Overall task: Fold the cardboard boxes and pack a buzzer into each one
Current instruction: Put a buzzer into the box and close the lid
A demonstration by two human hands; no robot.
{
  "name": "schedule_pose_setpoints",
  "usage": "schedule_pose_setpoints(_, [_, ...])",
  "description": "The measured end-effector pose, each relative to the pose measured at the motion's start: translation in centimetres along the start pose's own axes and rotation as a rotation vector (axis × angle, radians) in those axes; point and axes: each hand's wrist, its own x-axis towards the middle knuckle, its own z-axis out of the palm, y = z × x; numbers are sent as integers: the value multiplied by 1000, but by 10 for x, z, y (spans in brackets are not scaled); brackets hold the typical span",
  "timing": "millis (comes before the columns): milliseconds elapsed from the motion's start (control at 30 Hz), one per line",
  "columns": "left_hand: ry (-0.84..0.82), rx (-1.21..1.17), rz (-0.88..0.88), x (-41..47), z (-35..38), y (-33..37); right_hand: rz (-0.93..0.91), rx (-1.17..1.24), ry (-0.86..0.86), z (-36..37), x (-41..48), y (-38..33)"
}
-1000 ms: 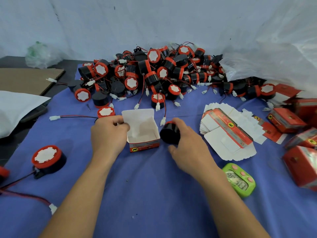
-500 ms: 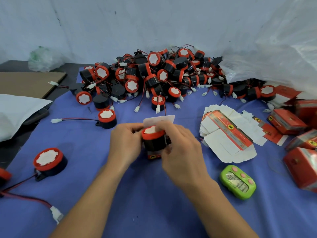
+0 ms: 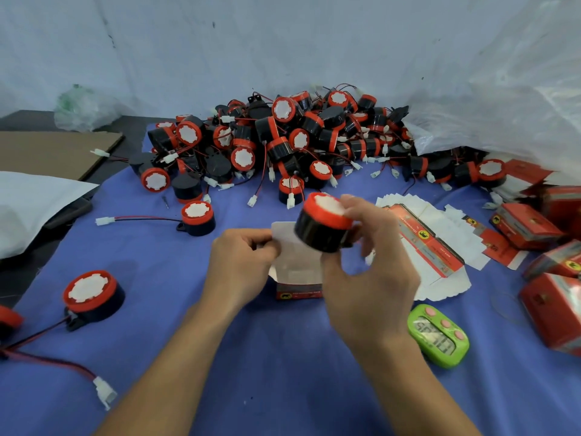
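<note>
Blue cloth (image 3: pixel 151 247) bears buzzer pile (image 3: pixel 283 136), flat cartons (image 3: pixel 440 247), green timer (image 3: pixel 438 339).

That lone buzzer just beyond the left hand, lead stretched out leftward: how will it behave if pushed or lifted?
The buzzer is squat and sits flat, so it will probably slide rather than tip. Its lead and white connector would likely trail and could snag. Laid on its side, the round body might roll.
</note>
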Motion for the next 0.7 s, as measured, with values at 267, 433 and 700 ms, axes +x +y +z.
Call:
schedule_pose_setpoints(267, [-50, 103, -34, -2, 0, 1, -88, -140, -205, 20, -9, -2])
schedule_pose_setpoints(433, [-62, -26, 23, -3, -1, 9, -132, -316, -217, 10, -7, 6])
schedule_pose_setpoints(700, [-16, -165, -38, -3, -5, 6, -166, -285, -427, 14, -17, -9])
